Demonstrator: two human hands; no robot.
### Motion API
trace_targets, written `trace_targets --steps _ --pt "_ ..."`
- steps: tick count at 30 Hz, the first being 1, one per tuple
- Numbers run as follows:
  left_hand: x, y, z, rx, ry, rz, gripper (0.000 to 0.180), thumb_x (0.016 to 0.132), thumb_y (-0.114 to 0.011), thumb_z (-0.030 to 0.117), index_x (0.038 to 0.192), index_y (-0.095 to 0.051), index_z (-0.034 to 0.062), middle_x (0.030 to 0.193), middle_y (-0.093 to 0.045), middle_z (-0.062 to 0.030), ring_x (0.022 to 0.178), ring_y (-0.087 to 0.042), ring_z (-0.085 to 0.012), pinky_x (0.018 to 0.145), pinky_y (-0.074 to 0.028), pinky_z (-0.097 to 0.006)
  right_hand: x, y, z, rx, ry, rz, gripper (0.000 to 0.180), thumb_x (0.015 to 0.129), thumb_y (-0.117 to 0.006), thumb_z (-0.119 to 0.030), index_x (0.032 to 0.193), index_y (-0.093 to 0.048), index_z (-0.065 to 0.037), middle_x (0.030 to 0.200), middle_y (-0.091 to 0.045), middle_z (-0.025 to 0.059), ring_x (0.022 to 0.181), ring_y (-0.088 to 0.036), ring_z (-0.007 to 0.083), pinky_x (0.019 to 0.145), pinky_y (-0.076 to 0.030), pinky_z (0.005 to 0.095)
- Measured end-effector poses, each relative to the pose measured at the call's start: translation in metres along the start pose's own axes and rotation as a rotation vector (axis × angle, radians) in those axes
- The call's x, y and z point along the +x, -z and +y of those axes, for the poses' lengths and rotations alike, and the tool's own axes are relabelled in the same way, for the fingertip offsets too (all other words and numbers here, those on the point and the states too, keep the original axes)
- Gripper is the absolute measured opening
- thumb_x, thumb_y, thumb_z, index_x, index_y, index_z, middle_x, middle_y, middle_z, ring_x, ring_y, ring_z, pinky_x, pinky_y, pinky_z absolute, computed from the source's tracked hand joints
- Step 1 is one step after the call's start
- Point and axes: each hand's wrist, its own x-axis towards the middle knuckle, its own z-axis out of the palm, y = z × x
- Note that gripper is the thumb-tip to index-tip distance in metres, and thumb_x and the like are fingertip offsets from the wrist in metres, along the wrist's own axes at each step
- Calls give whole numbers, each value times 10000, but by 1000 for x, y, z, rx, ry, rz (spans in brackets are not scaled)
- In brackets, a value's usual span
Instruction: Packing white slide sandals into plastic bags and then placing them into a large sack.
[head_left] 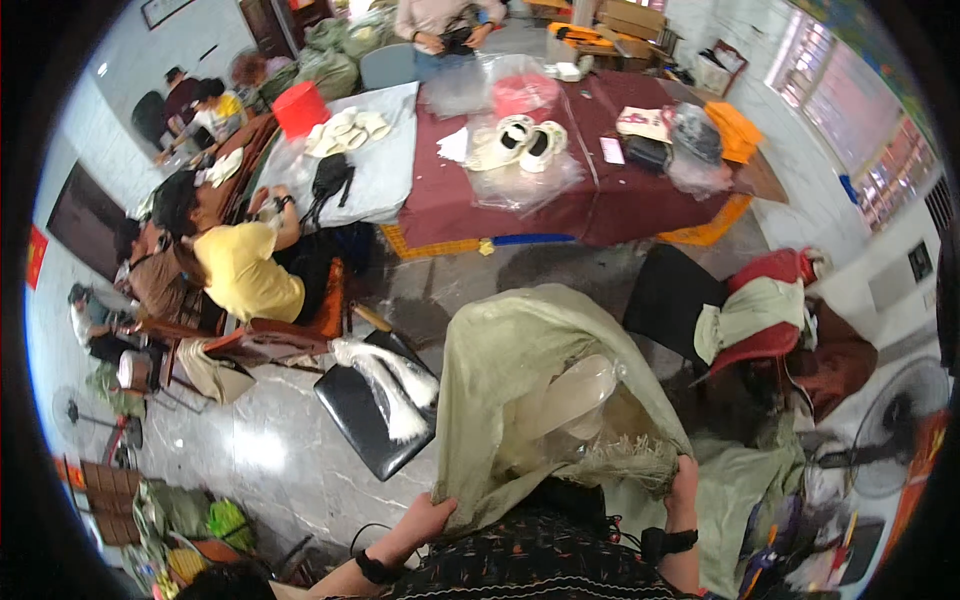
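A large olive-green woven sack [490, 340] hangs open in front of my body, its mouth facing me. My left hand [428, 517] is closed on the left side of its rim. On the right, near a frayed stretch of the edge, my right hand [684, 482] grips the rim too. Inside the sack lies a pale, elongated item in clear plastic [580, 395]; its exact kind I cannot make out. The sack's bottom is partly hidden by its folds.
Left of the sack, a black stool [375, 440] bears white tasselled bundles [395, 395]. Ahead stands a maroon-covered table [440, 205] with shoes [530, 145] on plastic. A black chair [670, 300] is at right, a fan [895, 410] beyond. A person in yellow [250, 270] sits left.
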Motion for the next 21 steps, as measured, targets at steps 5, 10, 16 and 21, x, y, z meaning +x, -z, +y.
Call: trace_targets --steps 5,10,16,21 --pt "-11 -2 -46 93 -78 -15 406 879 -592 275 1085 -628 -73 926 -681 -170 853 -641 -243 791 -494 -352 -64 28 39 96 -22 127 334 848 -497 -181 1073 -537 62 984 -541 123 863 -536 227 780 -466 359" --pt "-28 2 -66 138 -79 -26 426 869 -623 300 1083 -623 -69 896 -671 -102 776 -600 -190 711 -471 -325 -107 52 81 25 -62 215 337 821 -501 -176 1068 -569 42 974 -579 106 846 -527 221 773 -451 353" --pt "-36 29 -90 166 -147 -48 464 843 -656 366 1060 -629 -44 855 -670 -80 744 -600 -166 661 -470 -319 -188 24 94 -186 7 309 358 828 -512 -184 1088 -563 57 1013 -582 108 889 -519 200 818 -436 331" --pt "-9 92 -112 379 -90 -54 482 852 -649 352 1106 -615 -57 945 -680 -101 835 -626 -186 748 -487 -326 -277 -38 95 -54 -174 404 331 847 -510 -166 1096 -562 46 1047 -582 108 940 -522 195 838 -434 316"
